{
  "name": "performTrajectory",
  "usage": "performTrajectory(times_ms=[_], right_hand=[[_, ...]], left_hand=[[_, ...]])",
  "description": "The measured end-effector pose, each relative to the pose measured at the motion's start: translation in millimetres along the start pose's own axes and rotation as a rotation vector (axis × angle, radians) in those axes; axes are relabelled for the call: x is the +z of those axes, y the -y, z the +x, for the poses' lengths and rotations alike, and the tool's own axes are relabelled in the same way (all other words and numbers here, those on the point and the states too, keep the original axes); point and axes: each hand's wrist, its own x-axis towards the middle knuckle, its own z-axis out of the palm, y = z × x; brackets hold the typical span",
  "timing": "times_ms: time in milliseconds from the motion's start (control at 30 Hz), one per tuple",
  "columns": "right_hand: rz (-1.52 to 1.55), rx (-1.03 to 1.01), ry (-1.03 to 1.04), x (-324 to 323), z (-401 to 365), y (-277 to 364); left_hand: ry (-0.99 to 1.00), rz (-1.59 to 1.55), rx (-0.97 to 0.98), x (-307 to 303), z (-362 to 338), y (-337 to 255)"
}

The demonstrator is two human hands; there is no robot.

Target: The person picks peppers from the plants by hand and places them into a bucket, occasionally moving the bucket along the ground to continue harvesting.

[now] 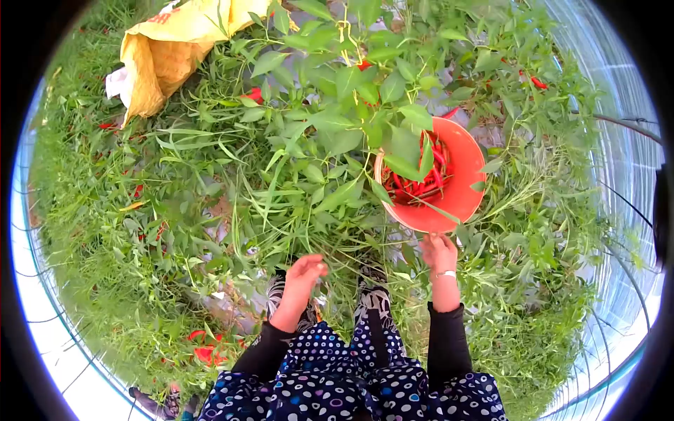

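My right hand [439, 252] grips the near rim of a red bucket [467, 168], which tilts toward me among the plants. Inside it lies a pile of red chili peppers [437, 172], partly covered by leaves. My left hand [306, 275] hovers in front of my legs, its fingers curled in; whatever may be in them is hidden. Just beyond both hands stands a leafy green pepper plant [344, 133], which overhangs the bucket's left side.
A yellow woven sack [165, 59] lies at the upper left. Red peppers [208, 354] show at the lower left, and another red pepper [538, 82] at the upper right. Clear plastic sheeting [618, 91] and thin dark hoses [625, 126] run along the right. Another person's leg [151, 403] shows at the bottom left.
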Motion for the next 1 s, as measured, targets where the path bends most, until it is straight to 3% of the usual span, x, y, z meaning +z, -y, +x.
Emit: performTrajectory(times_ms=[33,100,133,200,233,400,467,600,667,733,800,933,967,1000], right_hand=[[-0.001,-0.007,0.025,-8,9,-6],[0.067,0.28,-0.015,-22,34,-27],[0.05,0.29,0.005,-25,46,-33],[0.408,0.139,0.07,-26,76,-40],[0.495,0.092,-0.002,-25,93,-42],[0.314,0.156,0.013,-53,176,-62],[0.211,-0.076,0.048,-58,187,-66],[0.184,-0.05,0.061,-54,88,-13],[0.122,-0.04,0.043,-69,-3,4],[-0.037,-0.143,0.01,-83,-59,7],[-0.247,-0.1,0.021,-111,-94,14],[-0.53,-0.124,0.066,-75,-178,40],[-0.606,-0.183,0.107,-60,-192,45],[-0.672,-0.246,0.146,-45,-197,49]], left_hand=[[-0.022,0.014,-0.089,0,-17,-2],[0.009,0.058,-0.086,-9,-39,14],[-0.011,0.092,-0.144,-11,-52,16],[0.003,0.108,-0.1,-18,-68,26],[0.007,0.097,-0.083,-18,-74,25],[-0.053,0.03,-0.06,-21,-88,30],[-0.059,0.007,-0.046,-19,-88,30],[-0.031,0.006,-0.08,1,-88,22],[0.06,-0.064,0.059,14,-75,36],[0.099,-0.082,0.033,29,-70,36],[0.107,-0.104,0.017,42,-72,30],[0.139,-0.369,0.033,43,-90,10],[0.114,-0.45,-0.054,33,-103,0],[0.104,-0.44,-0.038,19,-105,21]])
